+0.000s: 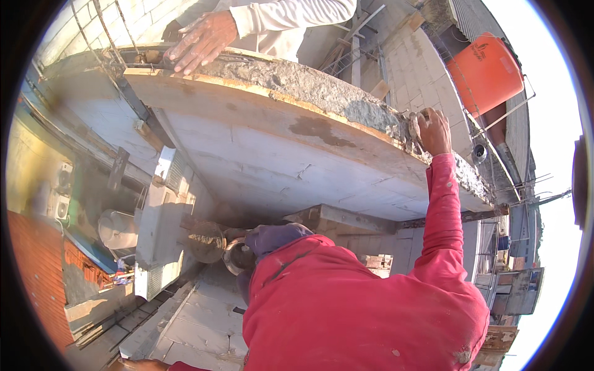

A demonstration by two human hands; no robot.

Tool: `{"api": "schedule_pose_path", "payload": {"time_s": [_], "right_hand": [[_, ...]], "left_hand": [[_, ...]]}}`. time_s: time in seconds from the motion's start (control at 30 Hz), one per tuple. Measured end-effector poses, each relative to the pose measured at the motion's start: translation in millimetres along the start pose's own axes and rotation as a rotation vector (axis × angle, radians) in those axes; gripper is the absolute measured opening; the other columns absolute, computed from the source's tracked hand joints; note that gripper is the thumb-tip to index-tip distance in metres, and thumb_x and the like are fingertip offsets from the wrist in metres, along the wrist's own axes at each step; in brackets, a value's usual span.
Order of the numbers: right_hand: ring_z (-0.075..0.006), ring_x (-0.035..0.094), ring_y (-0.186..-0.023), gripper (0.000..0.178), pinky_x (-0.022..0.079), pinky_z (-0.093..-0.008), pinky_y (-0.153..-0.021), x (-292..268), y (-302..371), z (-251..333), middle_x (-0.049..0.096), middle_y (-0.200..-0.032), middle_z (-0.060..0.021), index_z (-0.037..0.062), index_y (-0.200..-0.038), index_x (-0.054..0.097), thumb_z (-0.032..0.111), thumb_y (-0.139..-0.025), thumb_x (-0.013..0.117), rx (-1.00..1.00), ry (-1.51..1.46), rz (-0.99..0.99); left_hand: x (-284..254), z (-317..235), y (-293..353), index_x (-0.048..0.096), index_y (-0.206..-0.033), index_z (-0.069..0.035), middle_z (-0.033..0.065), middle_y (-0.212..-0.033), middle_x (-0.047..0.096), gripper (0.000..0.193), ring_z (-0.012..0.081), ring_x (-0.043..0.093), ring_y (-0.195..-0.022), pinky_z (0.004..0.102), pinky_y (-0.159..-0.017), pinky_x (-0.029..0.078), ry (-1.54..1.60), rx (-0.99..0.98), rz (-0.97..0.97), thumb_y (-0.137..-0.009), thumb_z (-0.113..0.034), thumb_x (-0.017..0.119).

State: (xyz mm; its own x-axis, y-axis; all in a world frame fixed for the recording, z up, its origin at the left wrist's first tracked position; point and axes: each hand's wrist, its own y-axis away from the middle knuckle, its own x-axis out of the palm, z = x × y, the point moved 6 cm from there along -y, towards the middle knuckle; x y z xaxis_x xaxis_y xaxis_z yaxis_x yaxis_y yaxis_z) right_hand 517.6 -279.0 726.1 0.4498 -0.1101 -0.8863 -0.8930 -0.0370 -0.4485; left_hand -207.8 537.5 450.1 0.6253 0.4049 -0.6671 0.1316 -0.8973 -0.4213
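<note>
My right hand [435, 131], at the end of a red sleeve, is curled over the top edge of a long wooden form board [272, 114]. Rough grey concrete [297, 77] fills the space behind the board, and a grey lump lies against my fingers. Whether that lump is loose or part of the concrete I cannot tell. A dark wet patch marks the board's face. At the lower left edge, my left hand [143, 365] shows only in part, beside a pale block wall [198, 321]; its fingers are mostly cut off.
Across the board, a co-worker's hand [207, 40] in a white sleeve rests on the top edge, near upright steel rods [105, 31]. Below are two buckets [207, 241] [238, 255]. An orange water tank [486, 74] stands at the far right. Far down lie neighbouring roofs [37, 272].
</note>
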Motion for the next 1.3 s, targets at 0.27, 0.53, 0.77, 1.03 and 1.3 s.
{"api": "schedule_pose_path", "payload": {"time_s": [0.27, 0.53, 0.77, 1.03, 1.3], "right_hand": [[-0.0386, 0.064, -0.120, 0.075, 0.048, -0.0459, -0.100, 23.3, 10.8, -13.1, 0.067, -0.123, -0.0267, -0.0055, -0.123, 0.067, 0.063, -0.092, 0.062, 0.108, -0.065, 0.499], [-0.0381, 0.058, -0.128, 0.075, 0.043, -0.0446, -0.107, 50.0, 0.0, -62.8, 0.060, -0.138, -0.0277, -0.0083, -0.140, 0.054, 0.052, -0.097, 0.063, -0.035, -0.013, 0.377], [-0.0281, 0.062, -0.116, 0.078, 0.043, -0.0450, -0.110, -126.3, -12.9, -23.7, 0.064, -0.126, -0.0130, -0.0019, -0.142, 0.054, 0.058, -0.094, 0.066, -0.138, -0.293, 0.161], [-0.0288, 0.061, -0.106, 0.095, 0.041, -0.0540, -0.112, 25.2, 174.8, 379.5, 0.057, -0.118, -0.0163, -0.0073, -0.138, 0.050, 0.067, -0.082, 0.070, -0.414, -1.483, 1.305], [-0.0164, 0.062, -0.092, 0.050, 0.051, -0.0321, -0.083, 456.9, 342.2, 628.4, 0.065, -0.112, -0.0099, 0.0037, -0.133, 0.057, 0.031, -0.093, 0.072, -0.401, -1.092, 1.196]], "left_hand": [[-13.6, -45.4, 11.0, 0.059, -0.133, 0.012, 0.0228, -0.131, 0.067, 0.047, 0.0293, 0.068, -0.114, 0.0386, -0.100, 0.052, 0.825, -0.181, -0.216, -0.098, -0.018, 0.069], [-38.3, -114.7, 34.4, 0.072, -0.095, 0.010, 0.0105, -0.094, 0.071, 0.047, 0.0152, 0.062, -0.081, 0.0331, -0.074, 0.050, 0.428, -0.131, -0.231, -0.091, -0.036, 0.079], [-28.4, -111.0, 41.1, 0.074, -0.112, 0.009, 0.0154, -0.111, 0.074, 0.047, 0.0179, 0.067, -0.099, 0.0347, -0.089, 0.051, 0.435, -0.153, -0.145, -0.093, -0.033, 0.078], [-83.5, -90.7, 42.7, 0.073, -0.116, 0.007, 0.0103, -0.106, 0.073, 0.043, 0.0181, 0.065, -0.094, 0.0329, -0.086, 0.050, 0.096, 0.038, -0.188, -0.102, -0.033, 0.065], [-78.6, -30.4, 35.1, 0.057, -0.139, 0.002, 0.0135, -0.130, 0.064, 0.042, 0.0232, 0.061, -0.120, 0.0377, -0.107, 0.044, -0.534, 0.322, 0.002, -0.110, -0.027, 0.047]]}}
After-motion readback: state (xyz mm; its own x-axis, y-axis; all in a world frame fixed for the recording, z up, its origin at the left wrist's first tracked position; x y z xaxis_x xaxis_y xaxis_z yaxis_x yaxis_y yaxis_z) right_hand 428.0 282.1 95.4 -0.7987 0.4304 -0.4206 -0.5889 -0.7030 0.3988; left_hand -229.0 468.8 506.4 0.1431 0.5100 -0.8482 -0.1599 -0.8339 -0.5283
